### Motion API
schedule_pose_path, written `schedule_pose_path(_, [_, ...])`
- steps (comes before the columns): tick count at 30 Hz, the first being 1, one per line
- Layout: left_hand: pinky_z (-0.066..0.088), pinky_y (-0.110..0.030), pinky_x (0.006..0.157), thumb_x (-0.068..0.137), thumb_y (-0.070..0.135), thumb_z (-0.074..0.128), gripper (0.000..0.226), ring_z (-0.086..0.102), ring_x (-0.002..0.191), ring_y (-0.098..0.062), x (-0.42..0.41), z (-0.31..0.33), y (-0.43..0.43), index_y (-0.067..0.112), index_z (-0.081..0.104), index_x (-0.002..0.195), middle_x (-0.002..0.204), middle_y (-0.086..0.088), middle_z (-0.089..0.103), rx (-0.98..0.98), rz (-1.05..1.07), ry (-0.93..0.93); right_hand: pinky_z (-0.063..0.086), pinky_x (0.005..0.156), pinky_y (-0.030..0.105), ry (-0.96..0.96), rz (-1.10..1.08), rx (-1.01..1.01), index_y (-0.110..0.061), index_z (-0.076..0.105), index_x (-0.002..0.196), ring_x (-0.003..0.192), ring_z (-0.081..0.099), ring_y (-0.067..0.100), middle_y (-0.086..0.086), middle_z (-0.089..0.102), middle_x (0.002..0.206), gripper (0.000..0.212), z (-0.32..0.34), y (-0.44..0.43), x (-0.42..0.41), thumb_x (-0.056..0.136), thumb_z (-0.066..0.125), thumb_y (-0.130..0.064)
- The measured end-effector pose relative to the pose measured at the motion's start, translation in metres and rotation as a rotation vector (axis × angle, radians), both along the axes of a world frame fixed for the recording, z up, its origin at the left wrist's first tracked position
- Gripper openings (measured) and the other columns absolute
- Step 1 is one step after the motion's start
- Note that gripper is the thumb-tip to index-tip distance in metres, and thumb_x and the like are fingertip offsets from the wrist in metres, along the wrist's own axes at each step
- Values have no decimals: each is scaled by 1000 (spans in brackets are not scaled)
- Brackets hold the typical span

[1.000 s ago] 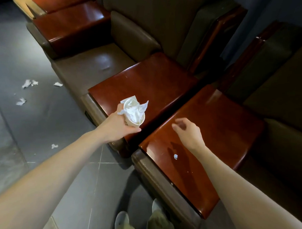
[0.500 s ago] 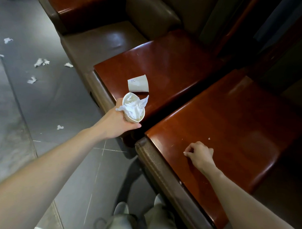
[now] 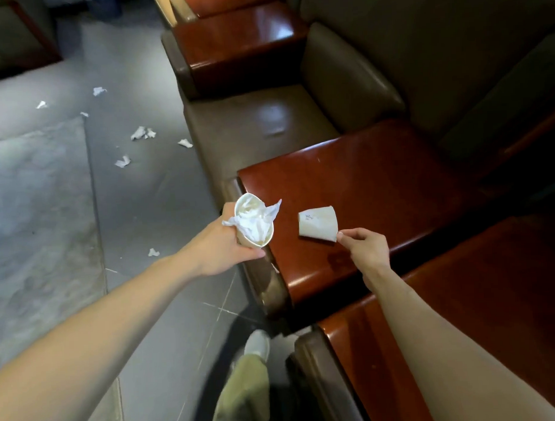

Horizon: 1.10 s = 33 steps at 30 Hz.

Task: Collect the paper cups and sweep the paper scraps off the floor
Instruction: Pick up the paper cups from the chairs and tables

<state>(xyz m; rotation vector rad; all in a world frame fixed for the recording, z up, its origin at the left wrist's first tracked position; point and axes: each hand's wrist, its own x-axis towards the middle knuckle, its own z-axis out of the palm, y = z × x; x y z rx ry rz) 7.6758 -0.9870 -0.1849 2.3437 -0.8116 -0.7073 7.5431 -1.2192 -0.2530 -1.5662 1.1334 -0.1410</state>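
Toppled white paper cup (image 3: pixel 317 223), probably light and crushable, rim-hold advised: right hand (image 3: pixel 365 248) touched rim, grip unclear; left hand (image 3: pixel 218 250) gripped tissue-stuffed paper cup (image 3: pixel 258 241).

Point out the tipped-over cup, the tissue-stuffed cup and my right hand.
Tipped-over cup (image 3: pixel 317 223), head view, middle of its side wall.
Tissue-stuffed cup (image 3: pixel 265 240), head view, inner wall below the tissue.
Right hand (image 3: pixel 367 249), head view, back of the hand.

Left arm extended forward; left hand (image 3: pixel 221 248) curled round an upright paper cup (image 3: pixel 258 242), thumb on near side. Right arm extended; right hand (image 3: pixel 364 248) fingers curled, thumb and forefinger tips at rim of tipped cup (image 3: pixel 317 224). Pinch not confirmable.
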Motion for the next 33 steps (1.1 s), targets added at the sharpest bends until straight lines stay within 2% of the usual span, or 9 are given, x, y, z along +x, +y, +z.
schedule_pose_path(3, [34, -8, 76, 72, 46, 75, 83, 46, 99, -1, 44, -3, 1, 37, 30, 142, 114, 22, 26, 7, -16, -18, 53, 68, 26, -12, -113, 112, -12, 71, 92, 78, 65, 14, 2, 69, 83, 7, -17, -4, 46, 86, 70, -14])
schedule_pose_path(5, [34, -6, 72, 71, 48, 75, 81, 49, 97, 3, 73, -7, 0, 37, 33, 139, 110, 30, 25, 7, -6, -13, 53, 59, 23, -4, -187, 179, -9, 69, 91, 73, 66, 14, 4, 67, 81, 5, -28, -3, 68, 86, 69, -9])
schedule_pose_path(9, [38, -9, 70, 67, 50, 74, 73, 48, 95, 11, 117, -8, -7, 38, 37, 129, 100, 37, 30, 13, -39, 26, 56, 60, 23, 42, -245, 204, -4, 68, 96, 67, 65, 14, 7, 65, 78, 11, -39, 1, 96, 85, 68, -2])
schedule_pose_path(14, [38, -14, 68, 68, 47, 76, 64, 48, 91, 8, 145, 26, -46, 47, 27, 110, 102, 33, 34, 17, -165, 24, 59, 79, 40, 20, -134, -7, -8, 71, 96, 75, 69, 18, 0, 68, 77, 11, 14, -12, 105, 87, 67, -12])
schedule_pose_path(18, [36, -11, 69, 69, 46, 76, 65, 50, 89, 5, 131, 74, -91, 44, 27, 113, 104, 27, 37, -57, -333, -48, 54, 53, 22, -48, -122, -247, -16, 65, 97, 55, 64, 5, 1, 68, 88, 9, 98, -26, 83, 93, 58, -21])
schedule_pose_path(20, [41, -18, 76, 70, 47, 75, 69, 50, 92, -2, 113, 99, -112, 33, 32, 122, 109, 21, 37, -86, -414, -81, 43, 46, 13, -62, -158, -341, -20, 62, 96, 46, 60, 1, 2, 65, 96, 7, 139, -30, 60, 95, 56, -23])
schedule_pose_path(23, [40, -24, 81, 71, 48, 74, 71, 49, 94, -4, 72, 136, -136, 31, 37, 130, 112, 20, 31, -148, -570, -127, 39, 44, 9, -75, -236, -423, -21, 64, 91, 39, 53, 0, 3, 64, 90, 5, 195, -25, 7, 93, 59, -22])
schedule_pose_path(27, [38, -23, 84, 74, 48, 72, 70, 44, 95, -2, -14, 178, -153, 31, 39, 133, 113, 19, 27, -241, -817, -178, 44, 53, 15, -91, -379, -473, -20, 65, 91, 44, 53, 3, -1, 64, 87, 3, 252, 6, -101, 92, 62, -20])
schedule_pose_path(33, [42, -25, 90, 74, 39, 75, 65, 47, 103, -4, -220, 209, -128, 35, 43, 130, 117, 17, 31, -340, -1159, -66, 46, 55, 21, 21, -683, -554, -19, 66, 88, 44, 56, 3, 0, 64, 78, 3, 291, 117, -314, 90, 64, -19])
